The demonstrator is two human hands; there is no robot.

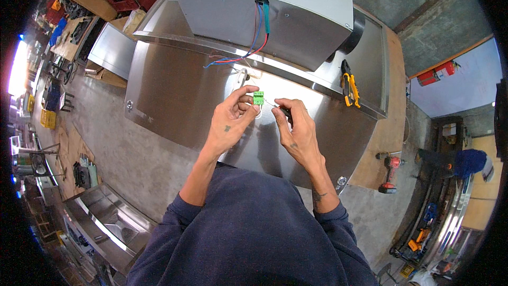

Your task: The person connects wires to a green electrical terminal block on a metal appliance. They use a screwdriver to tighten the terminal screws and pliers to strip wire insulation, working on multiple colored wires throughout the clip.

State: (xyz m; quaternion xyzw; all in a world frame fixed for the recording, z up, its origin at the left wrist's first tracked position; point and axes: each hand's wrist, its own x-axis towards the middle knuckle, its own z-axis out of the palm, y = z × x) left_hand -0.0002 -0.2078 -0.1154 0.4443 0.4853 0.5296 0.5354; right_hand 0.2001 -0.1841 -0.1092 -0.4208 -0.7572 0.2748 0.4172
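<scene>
Green terminal block (258,98) pinched in grip of left hand (230,119), above steel tabletop (174,95). Right hand (300,131), just beside, grips dark tool (286,112). Outward: loose wires (228,61), metal housing (227,18), yellow-handled pliers (347,90). Block markings too small to read.

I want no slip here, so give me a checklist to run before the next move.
1. Green terminal block gripped by the left hand: ok.
2. Black-handled screwdriver held in the right hand: ok.
3. Screwdriver tip seated in a terminal screw: cannot tell, too small.
4. Red and blue wires secured at their ends: not ok, ends splay loose.
5. Yellow-handled pliers clear of both hands: ok, off to the right.
</scene>
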